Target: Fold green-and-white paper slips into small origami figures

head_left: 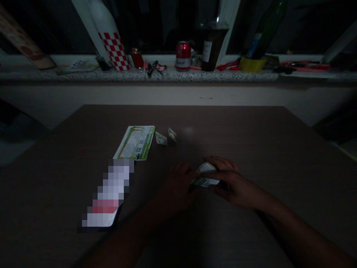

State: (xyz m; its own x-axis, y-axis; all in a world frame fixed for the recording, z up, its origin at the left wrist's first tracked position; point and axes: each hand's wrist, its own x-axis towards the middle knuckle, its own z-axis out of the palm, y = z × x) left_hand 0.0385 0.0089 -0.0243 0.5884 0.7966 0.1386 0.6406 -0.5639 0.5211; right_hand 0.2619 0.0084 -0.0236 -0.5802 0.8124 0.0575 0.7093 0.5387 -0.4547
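A small folded piece of printed paper (208, 181), green and white, lies on the table between my two hands. My left hand (178, 184) holds its left corner, fingers closed and partly lost in the dark. My right hand (232, 184) grips the right side, with the index finger laid across the paper and other fingers behind its far edge. Farther off, two small folded paper pieces (161, 138) stand apart from my hands. A flat green-and-white printed booklet (131, 143) lies to their left.
A phone (111, 193) with a lit, blurred screen lies left of my left arm, below the booklet. The brown table (251, 130) ends before a granite windowsill (156, 76), which bears a checkered bottle (115, 50), a red can (183, 56) and a dark bottle (209, 48).
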